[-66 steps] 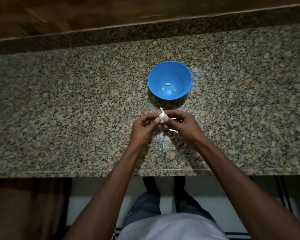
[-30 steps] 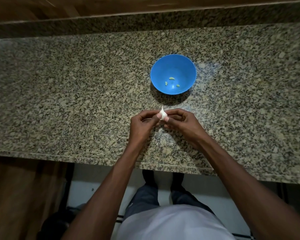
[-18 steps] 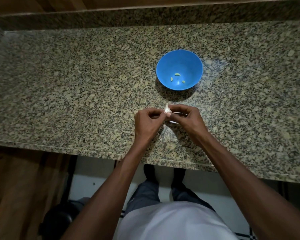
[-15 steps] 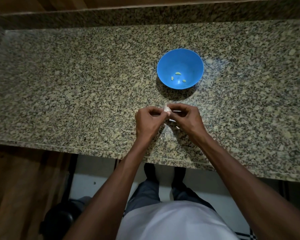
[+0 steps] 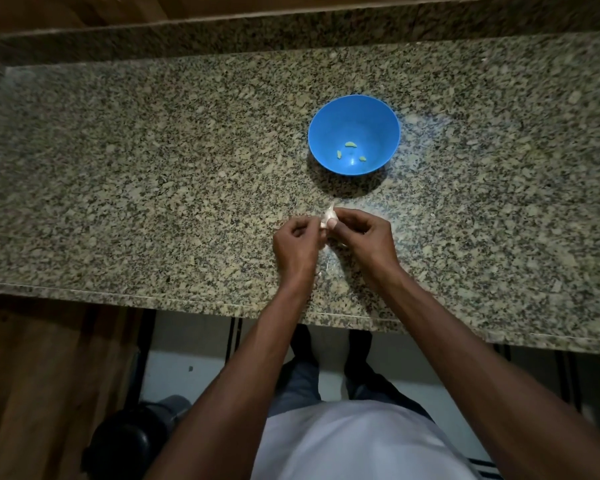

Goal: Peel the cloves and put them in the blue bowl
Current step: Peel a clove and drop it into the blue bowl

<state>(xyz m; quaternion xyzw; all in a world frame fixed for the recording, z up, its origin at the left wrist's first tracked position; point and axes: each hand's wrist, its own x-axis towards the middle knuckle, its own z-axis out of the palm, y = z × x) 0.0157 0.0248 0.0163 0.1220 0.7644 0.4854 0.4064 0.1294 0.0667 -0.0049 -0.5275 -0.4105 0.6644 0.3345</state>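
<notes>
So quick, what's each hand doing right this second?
Left hand: fingers curled, pinching the garlic clove from its left side.
Right hand: fingers curled, thumb and fingertips pinching the same garlic clove.

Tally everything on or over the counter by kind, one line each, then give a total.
Blue bowl: 1
Peeled cloves in the bowl: 3
Unpeeled clove pinched between the left hand and the right hand: 1
Hands: 2
Total: 7
</notes>
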